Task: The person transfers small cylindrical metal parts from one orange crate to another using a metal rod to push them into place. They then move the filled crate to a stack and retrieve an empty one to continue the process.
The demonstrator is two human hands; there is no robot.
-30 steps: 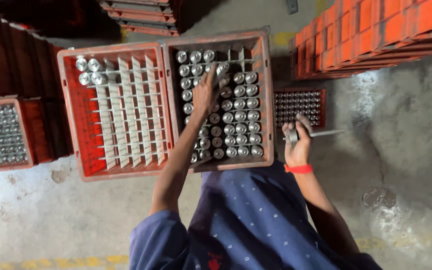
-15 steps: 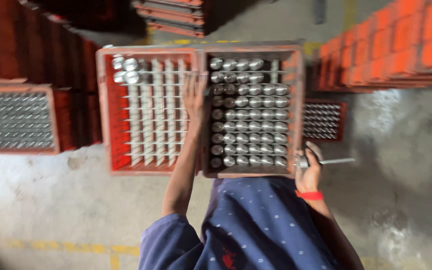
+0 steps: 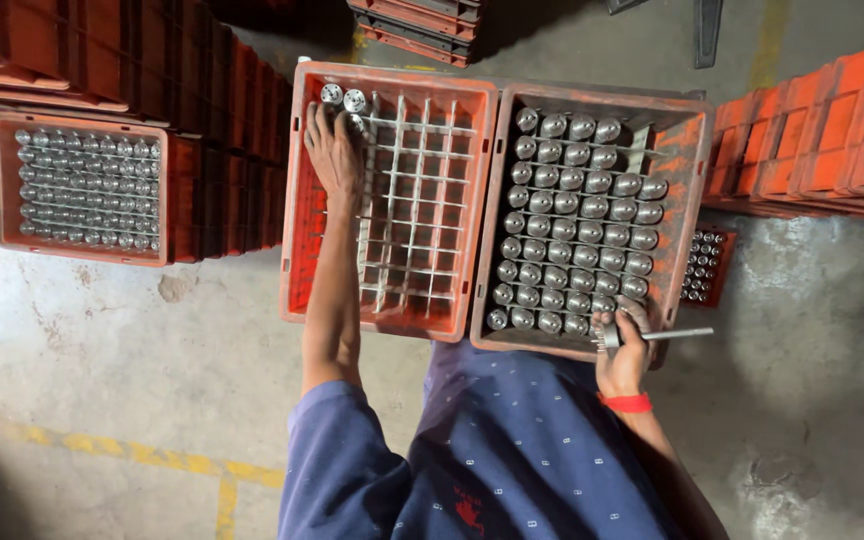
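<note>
Caps [image 3: 344, 98] under left hand [image 3: 332, 150], grip loosely curled; right hand [image 3: 624, 355] fist-tight round metal rod [image 3: 677, 334].

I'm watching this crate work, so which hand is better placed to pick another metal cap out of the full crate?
Probably the right hand: it rests on the full crate's near rim beside the caps, though it holds a metal rod. The left hand is over the nearly bare crate.
</note>
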